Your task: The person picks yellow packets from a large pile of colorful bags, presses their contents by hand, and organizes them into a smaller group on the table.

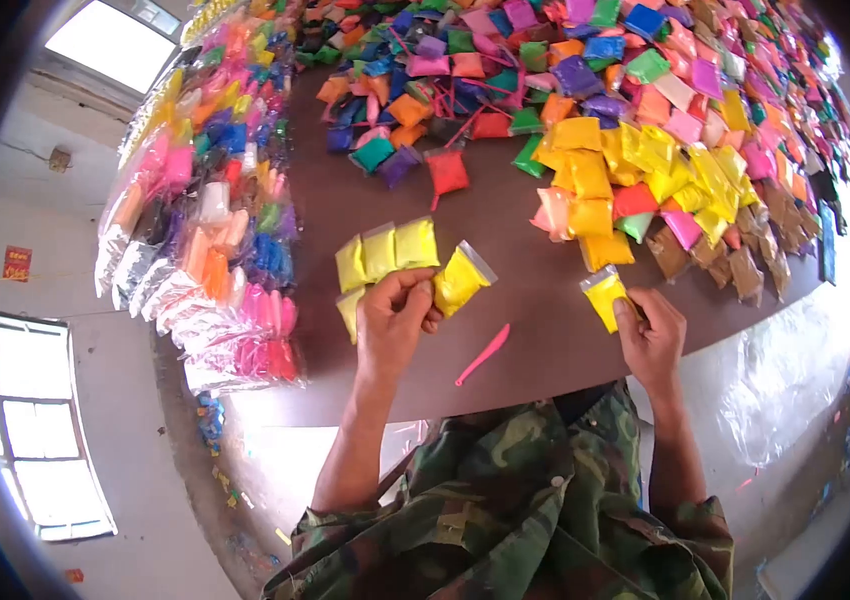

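The head view shows both hands low over the near part of the table (545, 350), held well apart. The left hand (397, 312) has thumb and fingers pinched on the near edge of a yellow packet (459, 282); the clear strip at its far end sticks out free, probably because the grip is on the filled body. The right hand (653, 325) pinches a second packet (603, 297) by its side, thumb on top, again leaving the clear strip bare and pointing away from the person.

Just beyond the left hand, pale yellow packets (379, 252) lie flat: three side by side, another below, partly hidden by the hand. Such close rows seem meant to keep them apart from the mixed pile (505, 70) at the back. Yellow bags (715, 185) sit heaped beyond the right hand, likely for easy reach. A pink knife (484, 355) lies loose between the hands, and bundled packs (215, 225) line the left side, perhaps stacked there to spare the middle.
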A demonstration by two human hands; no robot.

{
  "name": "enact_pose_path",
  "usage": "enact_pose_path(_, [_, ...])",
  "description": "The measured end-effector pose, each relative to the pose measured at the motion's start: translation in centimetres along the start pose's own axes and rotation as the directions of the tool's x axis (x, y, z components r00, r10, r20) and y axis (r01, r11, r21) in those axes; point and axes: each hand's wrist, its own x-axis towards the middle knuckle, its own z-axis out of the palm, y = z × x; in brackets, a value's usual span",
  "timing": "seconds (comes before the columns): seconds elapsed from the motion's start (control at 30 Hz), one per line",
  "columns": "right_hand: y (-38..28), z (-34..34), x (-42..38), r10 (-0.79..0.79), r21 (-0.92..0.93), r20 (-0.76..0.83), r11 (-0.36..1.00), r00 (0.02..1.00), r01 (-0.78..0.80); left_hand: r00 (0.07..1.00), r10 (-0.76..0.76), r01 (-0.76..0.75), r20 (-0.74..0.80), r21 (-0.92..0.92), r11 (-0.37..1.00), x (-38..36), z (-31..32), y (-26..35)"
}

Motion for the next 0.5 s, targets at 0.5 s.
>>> enact_pose_path(0.5, [0.7,0.5,-0.4,-0.059,-0.085,-0.017,0.995,0.998,0.057,0.989,0.036,-0.009,0.146,-0.182,0.983,-3.8,8.9,-1.1])
